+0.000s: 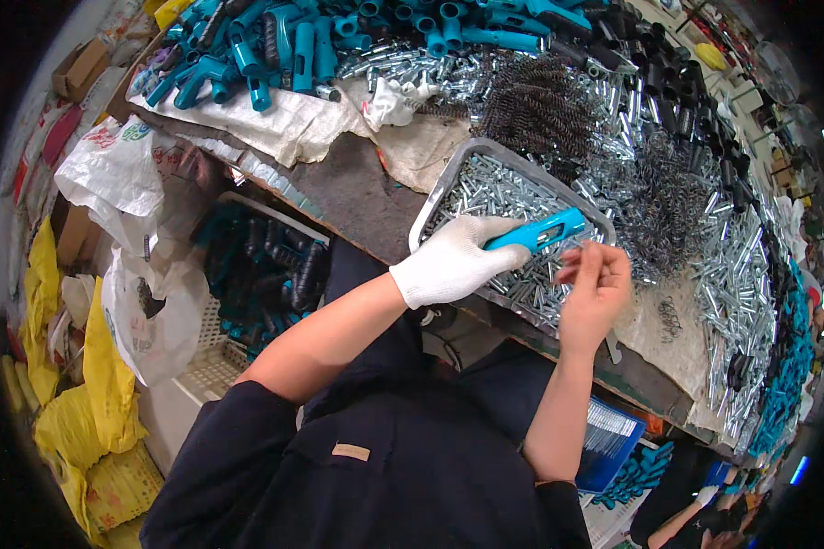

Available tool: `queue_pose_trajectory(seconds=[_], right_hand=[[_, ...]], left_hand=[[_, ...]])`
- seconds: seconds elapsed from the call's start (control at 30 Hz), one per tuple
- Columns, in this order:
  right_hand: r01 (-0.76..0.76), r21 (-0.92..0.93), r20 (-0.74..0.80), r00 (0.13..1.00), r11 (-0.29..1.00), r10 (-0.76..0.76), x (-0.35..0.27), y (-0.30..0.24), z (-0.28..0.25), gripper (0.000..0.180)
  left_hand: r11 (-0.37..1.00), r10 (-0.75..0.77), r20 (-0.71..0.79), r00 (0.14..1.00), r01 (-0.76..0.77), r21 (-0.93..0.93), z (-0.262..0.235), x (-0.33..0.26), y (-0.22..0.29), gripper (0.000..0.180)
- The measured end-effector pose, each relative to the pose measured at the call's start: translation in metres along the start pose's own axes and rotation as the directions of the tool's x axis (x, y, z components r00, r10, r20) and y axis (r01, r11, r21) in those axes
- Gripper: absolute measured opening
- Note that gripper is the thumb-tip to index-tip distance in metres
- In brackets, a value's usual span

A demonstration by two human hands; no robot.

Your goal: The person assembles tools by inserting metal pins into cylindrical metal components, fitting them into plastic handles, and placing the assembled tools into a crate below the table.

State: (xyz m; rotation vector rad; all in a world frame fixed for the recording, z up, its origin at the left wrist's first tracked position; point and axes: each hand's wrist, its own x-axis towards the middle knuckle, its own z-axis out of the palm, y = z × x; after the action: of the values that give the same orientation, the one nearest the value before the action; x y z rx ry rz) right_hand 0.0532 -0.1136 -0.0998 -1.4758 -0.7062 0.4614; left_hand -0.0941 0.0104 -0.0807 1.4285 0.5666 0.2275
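My left hand [456, 259], in a white knit glove, is closed around a blue plastic handle [538, 232] held over a grey metal tray [449, 180]. The tray is full of small silver metal pins [494, 188]. My right hand [595, 288] is bare, just right of the handle's end, with fingertips pinched on what looks like a small metal pin [572, 253]. Both hands hover above the tray's near right side.
The workbench holds heaps of blue plastic handles [275, 46], dark wire springs [540, 105], black tubes [668, 73] and silver pins [732, 293]. A crate of finished blue parts [256, 265] stands lower left among white and yellow bags. Another person's gloved hand [705, 496] is at the lower right.
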Motion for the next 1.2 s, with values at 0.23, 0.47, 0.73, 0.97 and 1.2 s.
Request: queue_pose_trajectory(seconds=[0.23, 0.47, 0.73, 0.97, 1.2], right_hand=[[-0.002, -0.031, -0.144, 0.99, 1.0, -0.002, 0.015, 0.004, -0.004, 0.015], [0.117, -0.156, -0.135, 0.981, 0.981, -0.138, 0.007, -0.002, 0.002, 0.012], [0.446, -0.635, 0.1, 0.857, 0.631, -0.505, -0.004, -0.003, 0.012, 0.011], [0.507, -0.699, 0.105, 0.77, 0.504, -0.629, -0.006, 0.006, 0.02, 0.012], [0.097, 0.048, -0.09, 0.992, 0.994, -0.093, -0.006, 0.007, 0.009, 0.023]], left_hand=[[0.997, -0.068, 0.085, 0.994, 0.071, -0.04, 0.001, -0.002, 0.004, 0.045], [0.996, -0.068, 0.079, 0.995, 0.073, -0.057, 0.002, -0.001, 0.001, 0.041], [0.998, 0.03, 0.052, 0.998, -0.032, 0.054, 0.002, 0.003, -0.006, 0.037], [0.938, 0.233, -0.109, 0.966, -0.194, 0.287, 0.014, -0.005, -0.004, 0.047], [0.93, 0.328, -0.104, 0.939, -0.302, 0.208, 0.02, -0.013, 0.005, 0.043]])
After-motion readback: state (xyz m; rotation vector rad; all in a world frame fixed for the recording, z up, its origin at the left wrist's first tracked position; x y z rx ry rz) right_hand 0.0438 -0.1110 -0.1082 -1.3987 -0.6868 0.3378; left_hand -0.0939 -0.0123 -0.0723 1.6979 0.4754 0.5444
